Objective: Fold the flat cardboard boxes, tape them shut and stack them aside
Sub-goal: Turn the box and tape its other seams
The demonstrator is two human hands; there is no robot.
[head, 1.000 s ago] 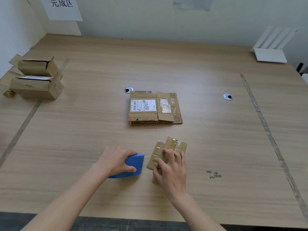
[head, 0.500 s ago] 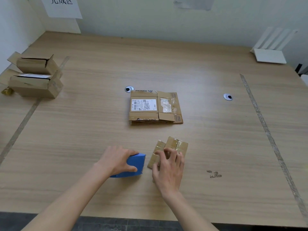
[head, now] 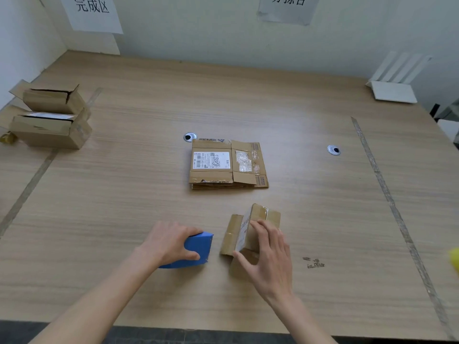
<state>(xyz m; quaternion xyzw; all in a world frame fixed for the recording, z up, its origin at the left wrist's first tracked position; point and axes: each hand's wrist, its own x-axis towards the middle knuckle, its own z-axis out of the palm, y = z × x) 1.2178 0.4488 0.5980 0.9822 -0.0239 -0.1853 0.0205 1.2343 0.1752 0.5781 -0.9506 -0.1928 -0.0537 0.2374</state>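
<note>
Near the table's (head: pixel 248 100) near edge, the left hand (head: pixel 171 240) curls over a blue tape dispenser (head: pixel 196 249), gripping it. Just right, the right hand (head: pixel 268 254) holds a small box (head: pixel 250 229) with thumb and fingers, one panel raised. Flat boxes (head: pixel 228 163) lie mid-table; two folded boxes (head: pixel 53 117) sit stacked far left.

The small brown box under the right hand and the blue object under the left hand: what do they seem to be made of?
The small brown box looks like matte cardboard: creased flaps, with a glossy strip, probably clear tape, along its top edge. The right hand grips it. The blue object has a smooth, even blue face, likely plastic, though coated card is possible. The left hand grips it.
</note>
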